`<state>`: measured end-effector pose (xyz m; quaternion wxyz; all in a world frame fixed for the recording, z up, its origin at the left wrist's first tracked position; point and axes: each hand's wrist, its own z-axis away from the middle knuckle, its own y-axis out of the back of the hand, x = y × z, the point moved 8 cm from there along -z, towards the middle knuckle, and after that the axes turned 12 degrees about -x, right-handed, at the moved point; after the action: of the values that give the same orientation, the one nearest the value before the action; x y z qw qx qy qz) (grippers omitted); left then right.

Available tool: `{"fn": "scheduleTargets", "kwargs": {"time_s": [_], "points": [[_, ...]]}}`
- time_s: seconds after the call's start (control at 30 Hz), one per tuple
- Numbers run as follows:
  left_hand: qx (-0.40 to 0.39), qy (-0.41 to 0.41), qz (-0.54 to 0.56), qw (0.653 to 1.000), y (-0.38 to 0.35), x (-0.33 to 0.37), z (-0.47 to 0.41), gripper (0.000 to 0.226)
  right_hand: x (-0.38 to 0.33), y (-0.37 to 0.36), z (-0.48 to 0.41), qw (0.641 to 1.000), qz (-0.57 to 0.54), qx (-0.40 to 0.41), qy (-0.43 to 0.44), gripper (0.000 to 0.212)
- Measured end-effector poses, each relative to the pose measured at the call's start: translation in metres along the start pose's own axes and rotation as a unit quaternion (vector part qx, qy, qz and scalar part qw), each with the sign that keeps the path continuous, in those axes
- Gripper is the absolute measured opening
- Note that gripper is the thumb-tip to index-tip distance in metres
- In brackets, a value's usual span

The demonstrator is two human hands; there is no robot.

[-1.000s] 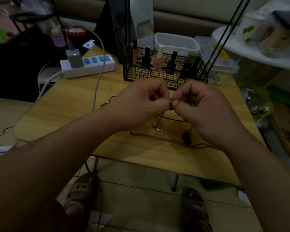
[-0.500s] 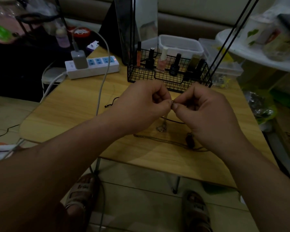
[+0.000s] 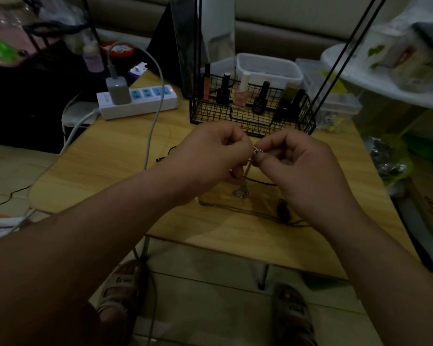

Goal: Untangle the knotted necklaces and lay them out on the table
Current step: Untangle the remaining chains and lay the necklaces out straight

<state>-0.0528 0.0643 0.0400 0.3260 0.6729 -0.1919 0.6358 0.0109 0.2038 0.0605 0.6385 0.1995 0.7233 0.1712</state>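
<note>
Above the wooden table point(image 3: 115, 158), my left hand point(image 3: 210, 156) and my right hand point(image 3: 300, 166) meet fingertip to fingertip and pinch a thin silver chain necklace point(image 3: 257, 151) between them. The chain hangs down between the hands to a small silver pendant point(image 3: 241, 193) resting on the table. A second, dark necklace point(image 3: 238, 208) lies stretched along the table below the hands, with a dark pendant point(image 3: 283, 211) near my right wrist. A black cord point(image 3: 260, 182) runs behind the hanging chain, partly hidden by my hands.
A black wire basket point(image 3: 250, 116) with nail polish bottles stands right behind my hands. A white power strip point(image 3: 140, 102) with a charger and a white cable point(image 3: 155, 113) sits at the back left. Clear plastic boxes point(image 3: 268, 68) are further back. My sandalled feet point(image 3: 120, 293) show under the table's front edge.
Both hands stay pinched together on the chain, with the link between the fingertips now slightly more exposed. The view has shifted a little.
</note>
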Motion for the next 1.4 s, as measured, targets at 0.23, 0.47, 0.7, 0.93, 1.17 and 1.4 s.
{"fn": "scheduleTargets", "kwargs": {"time_s": [0.23,0.47,0.7,0.93,1.17,1.4], "points": [[-0.038,0.042,0.086,0.995,-0.009,-0.005,0.0,0.013,-0.001,0.002,0.001,0.999,0.048,0.014,0.011,0.008],[-0.082,0.037,0.093,0.992,-0.007,-0.002,0.0,0.009,-0.005,0.006,0.002,0.999,0.024,0.013,0.021,0.006],[-0.046,0.001,-0.068,0.997,-0.003,0.002,-0.001,0.008,0.004,-0.001,0.001,0.999,0.019,-0.038,-0.015,0.007],[-0.035,-0.016,-0.097,0.994,-0.004,0.003,-0.002,0.015,0.001,-0.002,0.002,0.989,0.134,-0.056,0.006,0.007],[-0.078,0.02,-0.016,0.997,-0.009,0.001,-0.001,0.028,0.006,0.007,0.002,0.999,-0.027,-0.008,-0.028,0.008],[-0.093,0.021,0.01,0.995,-0.01,0.0,-0.001,0.033,0.004,0.003,0.004,0.996,0.012,-0.078,-0.036,0.008]]}}
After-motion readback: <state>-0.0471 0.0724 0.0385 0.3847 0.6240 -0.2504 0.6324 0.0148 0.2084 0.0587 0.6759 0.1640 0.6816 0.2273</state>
